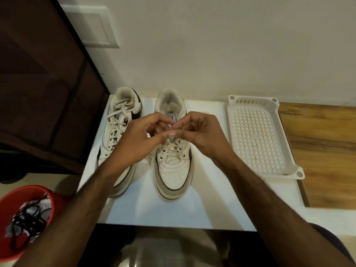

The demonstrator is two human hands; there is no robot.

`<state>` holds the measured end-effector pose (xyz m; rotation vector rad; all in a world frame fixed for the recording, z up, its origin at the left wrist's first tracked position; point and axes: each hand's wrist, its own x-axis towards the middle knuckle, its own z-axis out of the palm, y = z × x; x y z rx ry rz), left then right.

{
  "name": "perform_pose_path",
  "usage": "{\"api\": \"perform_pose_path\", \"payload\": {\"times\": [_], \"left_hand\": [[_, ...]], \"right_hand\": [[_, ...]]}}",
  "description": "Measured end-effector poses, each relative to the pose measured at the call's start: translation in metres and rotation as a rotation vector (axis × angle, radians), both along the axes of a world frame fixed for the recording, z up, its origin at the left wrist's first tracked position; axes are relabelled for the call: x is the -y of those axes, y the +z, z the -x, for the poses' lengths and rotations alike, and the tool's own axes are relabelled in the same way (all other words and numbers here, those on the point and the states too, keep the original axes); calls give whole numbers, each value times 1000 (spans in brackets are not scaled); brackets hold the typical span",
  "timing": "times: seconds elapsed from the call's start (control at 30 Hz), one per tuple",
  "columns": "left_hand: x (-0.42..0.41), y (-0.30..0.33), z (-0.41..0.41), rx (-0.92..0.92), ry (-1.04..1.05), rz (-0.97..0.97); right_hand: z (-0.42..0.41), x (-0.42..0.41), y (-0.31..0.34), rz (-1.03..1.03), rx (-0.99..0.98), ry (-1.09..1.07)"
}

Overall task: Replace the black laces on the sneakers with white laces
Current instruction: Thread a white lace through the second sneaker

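Both forearms reach in from the bottom edge and meet over the right sneaker (173,151), just above its tongue. Left hand (138,139): fingers curled, thumb and forefinger tips together near centre. Right hand (202,132): fingers curled the same way, tips pinching the white lace (172,140) right where the left fingertips meet it; both hands appear clamped on that lace, though the exact contact point is small and partly hidden behind the fingers. Right sneaker sits toe toward the camera on the white table (173,209); lower eyelets are threaded white, upper eyelets hidden by the hands. Cannot tell how much lace is free. Left sneaker (119,135) stands just beside it, laced white to the top, its midsection covered by the left wrist. Black laces (28,218) lie tangled in a red bucket (55,199) at lower left, off the table; the bucket is cut off by the frame edge and partly covered by the left forearm. White perforated tray (277,135) sits to the right of the sneakers, overlapping a wooden surface (323,141). Dark cabinet (38,83) at upper left, wall switch plate (94,29) above it.
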<state>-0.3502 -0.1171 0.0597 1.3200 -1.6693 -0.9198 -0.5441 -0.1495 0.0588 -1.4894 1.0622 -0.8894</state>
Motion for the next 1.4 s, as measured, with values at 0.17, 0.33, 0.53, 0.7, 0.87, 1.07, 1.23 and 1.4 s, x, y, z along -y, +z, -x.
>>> {"api": "perform_pose_path", "payload": {"times": [0.17,0.33,0.53,0.7,0.87,1.07,1.23,1.4], "left_hand": [[4,-6,-3,42,82,22],[6,-14,-2,307,125,207],[7,-24,11,392,133,267],[7,-28,14,437,142,240],[6,-34,22,459,190,253],[8,-46,31,384,291,245],[10,-56,35,243,319,164],[13,-58,33,220,305,144]], "right_hand": [[-1,3,-9,29,-46,-29],[4,5,-12,-23,-305,-164],[-7,-7,-18,-75,-468,-221],[-9,-12,-18,-65,-486,-239],[-12,-19,-18,-39,-473,-268],[-7,-17,-22,-20,-428,-249],[9,-10,-16,-48,-400,-158],[12,-8,-18,-1,-409,-143]]}}
